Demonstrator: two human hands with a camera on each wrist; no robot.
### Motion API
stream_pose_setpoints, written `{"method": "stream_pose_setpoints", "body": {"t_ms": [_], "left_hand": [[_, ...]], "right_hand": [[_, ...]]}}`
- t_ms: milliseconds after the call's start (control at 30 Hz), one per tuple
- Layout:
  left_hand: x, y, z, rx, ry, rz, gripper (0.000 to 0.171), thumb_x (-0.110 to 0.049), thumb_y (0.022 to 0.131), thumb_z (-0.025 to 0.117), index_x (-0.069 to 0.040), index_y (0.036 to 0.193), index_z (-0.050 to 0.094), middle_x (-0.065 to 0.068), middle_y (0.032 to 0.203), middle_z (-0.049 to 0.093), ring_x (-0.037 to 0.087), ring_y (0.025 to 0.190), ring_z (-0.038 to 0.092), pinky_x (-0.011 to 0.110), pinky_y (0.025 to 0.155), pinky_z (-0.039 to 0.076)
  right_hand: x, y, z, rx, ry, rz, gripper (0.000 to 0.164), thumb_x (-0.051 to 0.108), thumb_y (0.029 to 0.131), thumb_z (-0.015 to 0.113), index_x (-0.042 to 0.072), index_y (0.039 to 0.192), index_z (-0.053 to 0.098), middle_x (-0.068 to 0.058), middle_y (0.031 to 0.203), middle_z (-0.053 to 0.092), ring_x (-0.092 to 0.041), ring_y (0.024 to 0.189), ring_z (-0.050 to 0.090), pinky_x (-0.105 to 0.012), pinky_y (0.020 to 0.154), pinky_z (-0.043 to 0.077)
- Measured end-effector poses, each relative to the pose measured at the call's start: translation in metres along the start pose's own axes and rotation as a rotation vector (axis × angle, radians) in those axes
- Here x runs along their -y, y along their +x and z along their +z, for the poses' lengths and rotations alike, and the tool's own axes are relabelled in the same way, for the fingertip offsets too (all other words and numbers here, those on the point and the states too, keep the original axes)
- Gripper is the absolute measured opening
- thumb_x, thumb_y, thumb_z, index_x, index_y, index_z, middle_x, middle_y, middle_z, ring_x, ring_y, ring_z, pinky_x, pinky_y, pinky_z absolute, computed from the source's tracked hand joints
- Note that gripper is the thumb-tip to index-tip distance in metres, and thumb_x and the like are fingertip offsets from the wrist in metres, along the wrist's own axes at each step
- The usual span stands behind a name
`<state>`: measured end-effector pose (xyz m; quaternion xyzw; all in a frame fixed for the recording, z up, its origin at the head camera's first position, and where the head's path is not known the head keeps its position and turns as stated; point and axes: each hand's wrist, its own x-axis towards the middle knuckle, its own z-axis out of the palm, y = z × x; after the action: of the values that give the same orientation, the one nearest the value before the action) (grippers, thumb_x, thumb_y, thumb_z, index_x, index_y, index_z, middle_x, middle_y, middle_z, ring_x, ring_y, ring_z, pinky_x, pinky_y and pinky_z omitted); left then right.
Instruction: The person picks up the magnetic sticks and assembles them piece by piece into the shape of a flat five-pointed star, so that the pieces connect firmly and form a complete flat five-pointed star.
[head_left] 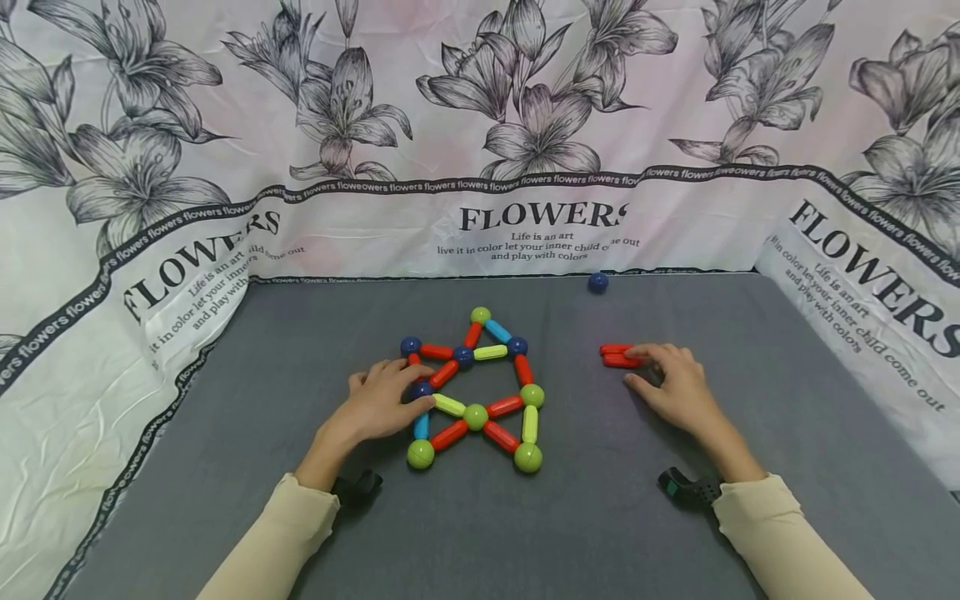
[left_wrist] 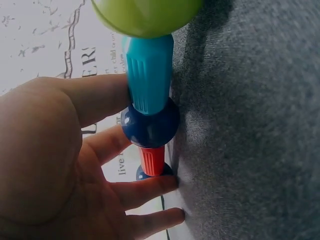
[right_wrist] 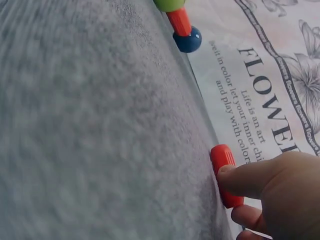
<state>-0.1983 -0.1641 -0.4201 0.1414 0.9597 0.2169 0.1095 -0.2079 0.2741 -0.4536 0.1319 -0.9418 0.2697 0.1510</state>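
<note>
A flat frame of coloured rods and balls lies on the table, with a green ball (head_left: 476, 417) at its lower middle. My left hand (head_left: 384, 400) is at the frame's left side, thumb and forefinger on either side of a dark blue ball (left_wrist: 151, 122). A light blue rod (left_wrist: 149, 75) joins that ball to a green ball (left_wrist: 147, 15). To the right of the frame, two red rods (head_left: 617, 361) lie side by side. My right hand (head_left: 678, 387) touches them with its forefinger; the thumb stands slightly apart in the head view. The right wrist view shows one red rod (right_wrist: 227, 176) beside the fingers.
A loose dark blue ball (head_left: 597, 283) sits at the back edge of the grey table (head_left: 585, 533). Behind it rises a white cloth (head_left: 360, 233) printed with flowers and lettering, which also borders both sides. Each wrist carries a dark camera band (head_left: 686, 487).
</note>
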Motion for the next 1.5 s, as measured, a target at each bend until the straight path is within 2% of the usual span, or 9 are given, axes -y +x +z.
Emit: {"method": "stream_pose_setpoints", "body": {"t_ms": [233, 300, 433, 567, 833, 1033, 1300, 1500], "left_hand": [[0.002, 0.0, 0.0, -0.002, -0.01, 0.009, 0.046, -0.041, 0.099, 0.061, -0.027, 0.143, 0.057, 0.015, 0.157, 0.044, 0.043, 0.146, 0.033, 0.072, 0.109, 0.018], [0.002, 0.0, 0.0, -0.001, -0.015, 0.01, 0.045, -0.04, 0.1, 0.061, -0.027, 0.143, 0.058, 0.016, 0.157, 0.044, 0.043, 0.146, 0.032, 0.072, 0.109, 0.018], [0.003, 0.0, -0.001, 0.003, -0.024, 0.007, 0.045, -0.039, 0.1, 0.061, -0.027, 0.143, 0.058, 0.016, 0.158, 0.043, 0.043, 0.146, 0.031, 0.072, 0.109, 0.017], [0.003, -0.001, -0.002, 0.007, -0.032, 0.007, 0.045, -0.039, 0.1, 0.061, -0.027, 0.143, 0.058, 0.016, 0.158, 0.043, 0.043, 0.146, 0.031, 0.072, 0.109, 0.017], [0.004, -0.001, -0.003, 0.013, -0.04, 0.016, 0.044, -0.039, 0.099, 0.061, -0.027, 0.141, 0.059, 0.016, 0.158, 0.043, 0.043, 0.145, 0.032, 0.072, 0.107, 0.018], [0.004, 0.0, -0.004, 0.037, -0.044, 0.041, 0.044, -0.037, 0.1, 0.061, -0.027, 0.142, 0.059, 0.017, 0.159, 0.042, 0.045, 0.146, 0.03, 0.072, 0.106, 0.018], [0.004, 0.001, -0.005, 0.045, -0.039, 0.06, 0.044, -0.038, 0.1, 0.06, -0.027, 0.142, 0.058, 0.016, 0.16, 0.041, 0.046, 0.146, 0.03, 0.073, 0.105, 0.02], [0.006, 0.0, -0.005, 0.055, -0.039, 0.044, 0.046, -0.038, 0.1, 0.06, -0.027, 0.144, 0.057, 0.016, 0.162, 0.037, 0.045, 0.149, 0.026, 0.07, 0.107, 0.019]], "right_hand": [[-0.004, 0.002, 0.006, -0.021, 0.028, -0.038, 0.028, 0.01, 0.086, 0.08, 0.007, 0.112, 0.069, -0.018, 0.109, 0.067, -0.026, 0.088, 0.049, -0.041, 0.078, 0.033], [-0.004, 0.003, 0.007, -0.019, 0.028, -0.061, 0.026, 0.01, 0.087, 0.08, 0.006, 0.11, 0.069, -0.016, 0.105, 0.069, -0.025, 0.085, 0.051, -0.041, 0.077, 0.036], [-0.004, 0.005, 0.008, 0.007, 0.019, -0.096, 0.023, 0.013, 0.088, 0.08, 0.008, 0.108, 0.072, -0.009, 0.097, 0.071, -0.02, 0.082, 0.055, -0.037, 0.074, 0.041], [-0.001, 0.006, 0.009, 0.05, 0.029, -0.097, 0.02, 0.016, 0.088, 0.08, 0.008, 0.106, 0.075, -0.007, 0.097, 0.071, -0.017, 0.082, 0.057, -0.034, 0.072, 0.044], [0.02, 0.013, 0.022, 0.109, 0.148, -0.075, 0.019, 0.014, 0.087, 0.081, 0.011, 0.106, 0.076, -0.002, 0.086, 0.066, -0.007, 0.066, 0.047, -0.025, 0.061, 0.039], [0.038, 0.021, 0.038, 0.124, 0.25, -0.029, 0.021, 0.016, 0.088, 0.081, 0.012, 0.108, 0.078, -0.001, 0.081, 0.064, -0.009, 0.063, 0.049, -0.025, 0.059, 0.04], [0.051, 0.029, 0.053, 0.136, 0.266, -0.029, 0.021, 0.015, 0.089, 0.08, 0.01, 0.109, 0.077, -0.004, 0.086, 0.066, -0.011, 0.065, 0.048, -0.025, 0.06, 0.039], [0.053, 0.03, 0.056, 0.135, 0.263, -0.025, 0.022, 0.015, 0.089, 0.079, 0.01, 0.111, 0.076, -0.005, 0.087, 0.065, -0.012, 0.066, 0.047, -0.025, 0.061, 0.038]]}}
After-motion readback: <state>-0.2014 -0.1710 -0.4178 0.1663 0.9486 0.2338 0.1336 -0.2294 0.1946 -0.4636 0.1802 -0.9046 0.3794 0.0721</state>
